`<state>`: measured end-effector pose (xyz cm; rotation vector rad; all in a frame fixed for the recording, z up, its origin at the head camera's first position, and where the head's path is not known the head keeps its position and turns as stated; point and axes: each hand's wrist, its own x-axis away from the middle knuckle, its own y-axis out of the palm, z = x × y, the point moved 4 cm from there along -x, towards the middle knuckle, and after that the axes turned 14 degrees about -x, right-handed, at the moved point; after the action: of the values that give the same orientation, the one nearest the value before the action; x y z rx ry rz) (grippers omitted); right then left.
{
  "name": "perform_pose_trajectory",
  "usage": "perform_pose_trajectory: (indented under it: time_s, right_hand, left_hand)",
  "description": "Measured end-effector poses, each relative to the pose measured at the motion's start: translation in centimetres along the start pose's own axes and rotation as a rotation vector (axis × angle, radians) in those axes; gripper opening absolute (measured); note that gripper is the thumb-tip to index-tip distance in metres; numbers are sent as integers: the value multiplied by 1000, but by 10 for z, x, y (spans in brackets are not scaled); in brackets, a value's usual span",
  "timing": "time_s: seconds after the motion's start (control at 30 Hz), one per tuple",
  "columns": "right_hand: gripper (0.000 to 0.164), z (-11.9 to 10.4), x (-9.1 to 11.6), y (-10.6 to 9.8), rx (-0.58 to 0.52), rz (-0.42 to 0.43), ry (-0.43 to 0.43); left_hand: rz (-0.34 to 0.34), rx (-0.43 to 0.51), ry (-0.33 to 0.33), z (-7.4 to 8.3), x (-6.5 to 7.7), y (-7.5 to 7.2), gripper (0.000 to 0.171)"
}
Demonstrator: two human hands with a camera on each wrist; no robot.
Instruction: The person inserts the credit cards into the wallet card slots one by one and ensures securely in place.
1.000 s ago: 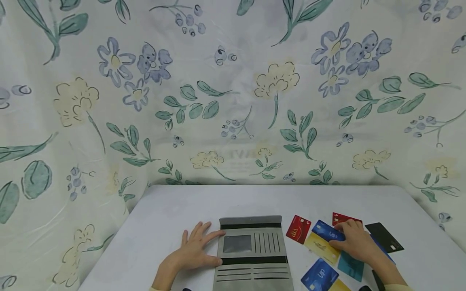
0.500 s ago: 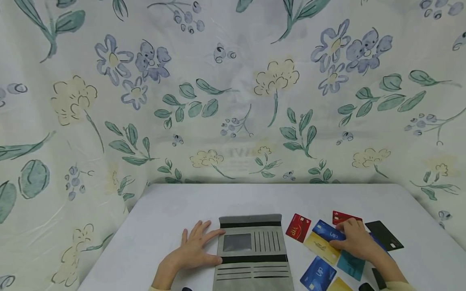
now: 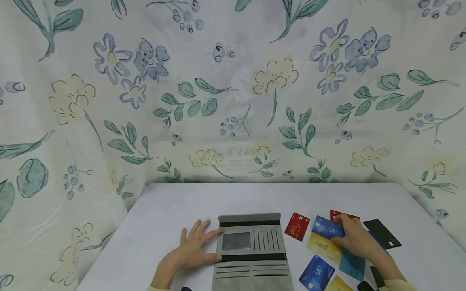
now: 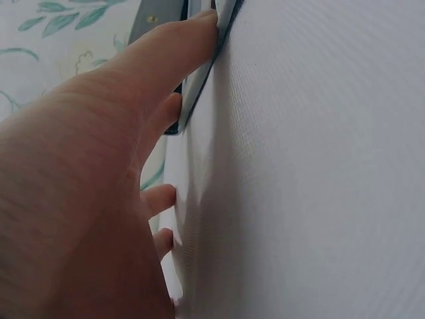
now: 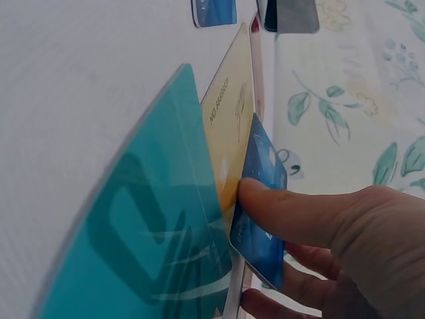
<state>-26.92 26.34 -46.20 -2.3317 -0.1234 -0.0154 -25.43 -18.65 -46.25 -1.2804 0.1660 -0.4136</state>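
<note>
My left hand [image 3: 191,250] lies beside a grey wallet [image 3: 269,242] with black bands and slots, which is spread flat. Its thumb and index finger touch the wallet's left edge; the other fingers are spread on the table. On the right, my right hand [image 3: 358,240] pinches a blue VIP card [image 3: 325,227] by its right end. In the right wrist view the blue card [image 5: 262,149] stands tilted between thumb and fingers. Close by it lie a yellow card [image 3: 322,246] and a teal card [image 3: 352,264], partly under the hand.
A red VIP card [image 3: 296,226] lies right of the wallet. Another red card [image 3: 335,213] and a black card [image 3: 384,234] lie behind the right hand. Nearer the front are a second blue VIP card [image 3: 316,273] and a yellow card [image 3: 338,285]. A floral curtain [image 3: 233,101] hangs behind the table.
The right hand has shifted a little, and the blue VIP card in its pinch has risen slightly off the yellow one. The left hand stays at the wallet's edge.
</note>
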Motion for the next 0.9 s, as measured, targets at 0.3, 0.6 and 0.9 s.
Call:
perform_pose_trajectory:
  time_s: [0.3,0.6,0.9]
  right_hand:
    - [47,-6,0,0,26,43,-82]
    - [37,-12,3,-3,33,87,-86]
    - [35,-12,5,-3,11,101,-125]
  left_hand:
    - [-7,-24,-1,0,0,1,74]
    - [-4,-23,1,-1,-2,2,75]
    - [-9,-21,0,-1,-3,2,75]
